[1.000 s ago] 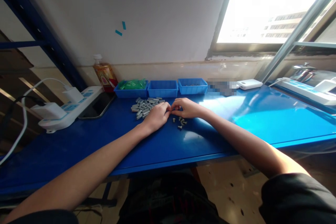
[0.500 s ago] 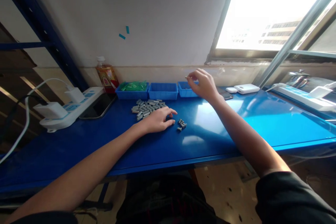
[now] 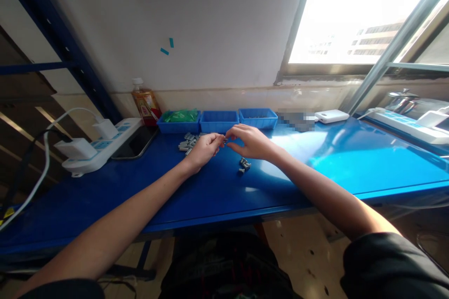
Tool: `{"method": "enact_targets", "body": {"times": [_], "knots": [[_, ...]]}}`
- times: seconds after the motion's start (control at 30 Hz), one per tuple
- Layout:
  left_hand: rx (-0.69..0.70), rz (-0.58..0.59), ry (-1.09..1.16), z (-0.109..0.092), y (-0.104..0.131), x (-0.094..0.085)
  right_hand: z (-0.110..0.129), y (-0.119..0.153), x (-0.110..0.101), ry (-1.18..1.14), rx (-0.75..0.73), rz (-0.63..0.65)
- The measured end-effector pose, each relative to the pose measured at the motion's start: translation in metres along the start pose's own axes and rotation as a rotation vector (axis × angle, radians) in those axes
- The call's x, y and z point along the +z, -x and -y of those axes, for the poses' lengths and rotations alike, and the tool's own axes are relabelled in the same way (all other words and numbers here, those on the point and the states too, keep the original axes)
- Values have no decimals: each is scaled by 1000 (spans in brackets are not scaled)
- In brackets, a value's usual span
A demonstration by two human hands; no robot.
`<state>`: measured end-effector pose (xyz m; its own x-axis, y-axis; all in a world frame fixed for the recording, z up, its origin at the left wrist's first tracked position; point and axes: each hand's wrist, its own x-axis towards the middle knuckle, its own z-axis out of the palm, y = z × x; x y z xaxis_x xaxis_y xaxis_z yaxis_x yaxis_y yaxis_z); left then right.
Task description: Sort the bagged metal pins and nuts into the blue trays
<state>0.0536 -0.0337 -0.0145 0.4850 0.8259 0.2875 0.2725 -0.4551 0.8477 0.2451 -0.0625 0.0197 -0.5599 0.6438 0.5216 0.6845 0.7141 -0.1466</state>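
Observation:
My left hand (image 3: pixel 205 150) is closed in a pinch over the blue table, just in front of a pile of metal pieces (image 3: pixel 187 142) that it partly covers. Fingertips of my right hand (image 3: pixel 247 141) meet those of the left, with a small metallic item between them, too small to name. Several screws (image 3: pixel 244 165) lie on the table below my right hand. Behind the hands stand three blue bins: the left bin (image 3: pixel 178 126) holds green bags (image 3: pixel 180 116), the middle bin (image 3: pixel 219 126) shows nothing inside, and the right bin (image 3: pixel 258 123) holds small parts.
On the left are a power strip (image 3: pixel 87 160), a black phone (image 3: pixel 136 144) and a bottle (image 3: pixel 145 105). Toward the right lie a white device (image 3: pixel 331 116) and another power strip (image 3: pixel 407 126). The table's front edge (image 3: pixel 224 218) runs below my forearms.
My right hand has come down and left from above the right bin to meet my left hand. The fingers of my left hand, earlier apart near the table, have closed and risen slightly.

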Motion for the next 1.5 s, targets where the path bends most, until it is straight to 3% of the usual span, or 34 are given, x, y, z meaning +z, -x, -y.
{"method": "enact_targets", "body": {"times": [0.17,0.3,0.43,0.5,0.57,0.63,0.73,0.87,1.0,1.13,1.23,1.37,1.5], "knots": [[8,5,53,-4,1,3,4,0,4,80,-43,-72],[55,77,-25,-9,6,6,2,-1,-10,123,-30,-145],[162,206,-193,-14,12,9,-29,-5,-34,250,236,-446],[238,270,-387,-15,14,12,-53,-4,-39,367,457,-474],[286,301,-564,-17,14,15,-73,0,-38,433,622,-294],[288,295,-622,-18,14,16,-80,6,-31,416,660,-49],[268,268,-637,-17,13,14,-67,12,-24,279,528,236],[217,200,-649,-10,12,6,-29,11,-24,23,332,536],[174,142,-652,-4,10,-2,-8,7,-17,-81,189,607],[175,146,-648,-5,10,-4,-7,5,-8,-103,134,614],[197,190,-631,-11,13,-2,-10,5,-10,-69,105,508],[255,303,-583,-22,19,3,-15,4,-33,31,100,87],[352,419,-506,-27,24,10,-39,-1,-55,150,257,-267]]}}
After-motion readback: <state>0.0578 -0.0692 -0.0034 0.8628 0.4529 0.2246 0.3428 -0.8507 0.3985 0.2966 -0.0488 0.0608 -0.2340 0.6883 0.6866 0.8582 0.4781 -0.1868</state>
